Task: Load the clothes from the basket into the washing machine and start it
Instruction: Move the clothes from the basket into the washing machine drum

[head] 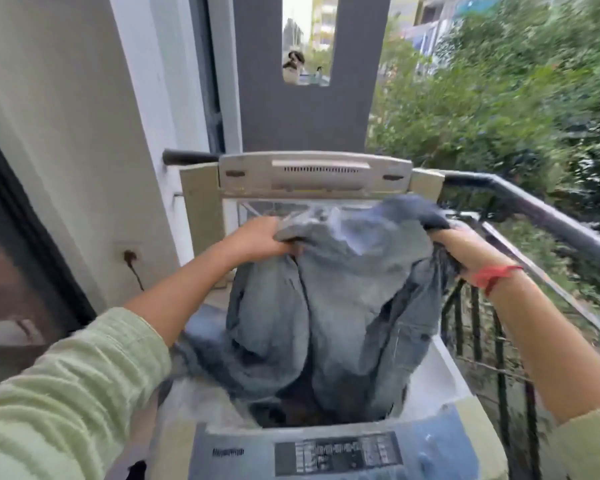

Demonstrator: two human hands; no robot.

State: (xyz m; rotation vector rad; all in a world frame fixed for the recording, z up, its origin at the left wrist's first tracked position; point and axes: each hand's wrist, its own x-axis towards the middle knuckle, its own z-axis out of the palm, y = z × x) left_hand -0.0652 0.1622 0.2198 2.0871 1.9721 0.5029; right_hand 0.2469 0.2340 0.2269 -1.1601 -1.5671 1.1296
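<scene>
Head view: both arms reach forward over the washing machine (336, 453), elbows slightly bent, green sleeves pushed up the forearms. The left grip (261, 237) is clenched round one upper edge of the grey-blue jeans (340, 292), knuckles up. The right grip (455, 241), with a red thread (493, 274) at its wrist, grasps the opposite edge and is partly hidden by cloth. The jeans hang spread between them above the machine's open tub, their lower end dipping into it. The machine's lid (314, 174) stands raised at its far side, and a black railing (541, 211) runs along its right.
</scene>
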